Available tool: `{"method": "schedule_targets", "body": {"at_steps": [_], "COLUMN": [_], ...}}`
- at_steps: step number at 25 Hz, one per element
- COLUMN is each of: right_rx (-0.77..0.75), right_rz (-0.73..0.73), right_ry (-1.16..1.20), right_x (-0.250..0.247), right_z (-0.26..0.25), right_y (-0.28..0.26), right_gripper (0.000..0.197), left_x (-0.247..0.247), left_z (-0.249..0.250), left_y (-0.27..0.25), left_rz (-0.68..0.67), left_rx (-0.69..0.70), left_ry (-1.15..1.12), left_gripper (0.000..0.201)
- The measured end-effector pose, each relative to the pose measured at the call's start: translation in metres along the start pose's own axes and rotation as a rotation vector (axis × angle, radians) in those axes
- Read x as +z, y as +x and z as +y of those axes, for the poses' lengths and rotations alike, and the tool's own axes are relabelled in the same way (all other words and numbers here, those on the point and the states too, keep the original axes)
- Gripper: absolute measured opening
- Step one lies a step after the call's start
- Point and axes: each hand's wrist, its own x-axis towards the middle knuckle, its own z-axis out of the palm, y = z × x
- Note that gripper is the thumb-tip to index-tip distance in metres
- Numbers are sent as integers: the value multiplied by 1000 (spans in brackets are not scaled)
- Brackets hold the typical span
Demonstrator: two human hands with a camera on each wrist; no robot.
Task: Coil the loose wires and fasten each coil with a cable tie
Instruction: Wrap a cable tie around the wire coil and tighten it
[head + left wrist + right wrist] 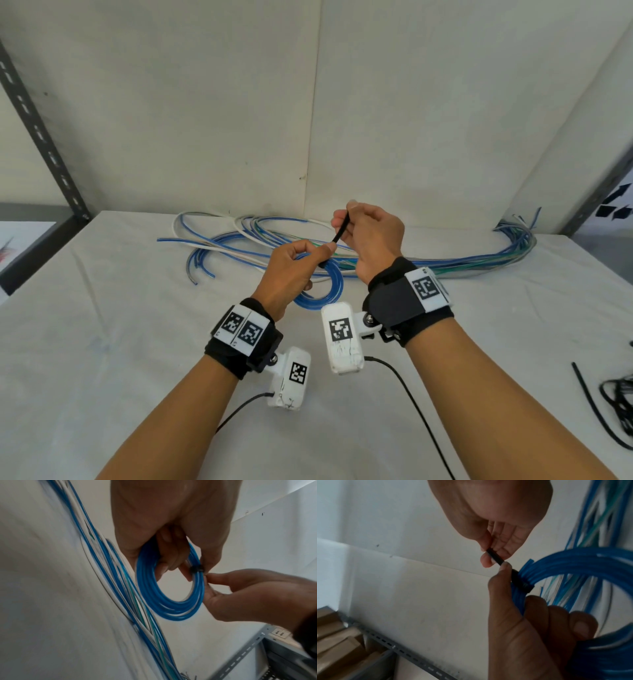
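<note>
Above the cloth-covered surface (pixel 137 342), the left hand (pixel 291 270) grips a round coil (pixel 171 607) of glossy blue wire; the right hand (pixel 373 236) pinches the thin black cable tie (pixel 339 234) looped around it.

You are at a plain workshop or storeroom bench, not a home. Your worktop (pixel 120 342) is draped in a white cloth and boxed in by bare white wall panels (pixel 171 102) at the back and side. Slotted grey steel angle uprights (pixel 37 133), the sort used for bolt-together racking, frame it on both sides. Loose blue and white wires (pixel 239 240) sprawl along the back, and a heap of black cable ties (pixel 616 401) lies at the right edge. Your right wrist view shows brown cardboard boxes (pixel 339 639) stacked beyond the racking, and your left wrist view a wall socket (pixel 278 633).
</note>
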Motion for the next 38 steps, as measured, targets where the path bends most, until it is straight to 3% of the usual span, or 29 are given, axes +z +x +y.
{"method": "schedule_targets", "body": {"at_steps": [4,15,17,20,23,25,26,31,35,38], "right_rx": [-48,39,36,16,-16,-80,-112,-97,-41,32], "right_rz": [29,65,-10,-271,-536,-733,-783,-785,-773,-771], "right_ry": [-68,-56,-23,16,-398,-639,-641,-461,-465,-418], "right_x": [2,-1,-2,-7,-3,9,17,41,72,97], "right_z": [8,28,21,-7,-23,-14,-8,0,16,27], "right_y": [3,5,-1,-9,-26,-44,-51,-56,-69,-76], "right_gripper": [9,16,11,8,25,32,29,30,30,29], "left_x": [-1,6,3,-13,-41,-55,-62,-115,-153,-172], "left_z": [-4,-14,-10,9,32,46,52,51,47,45], "left_y": [2,-4,-9,-16,-15,-18,-24,-59,-71,-76], "left_rz": [-7,61,68,109,276,278,261,134,231,297], "left_rx": [-4,-30,-9,86,97,88,91,118,110,108], "left_ry": [-5,-11,-6,-54,-205,-330,-346,-160,-160,-203], "left_gripper": [40,34,33,35,36,35,35,21,41,32]}}
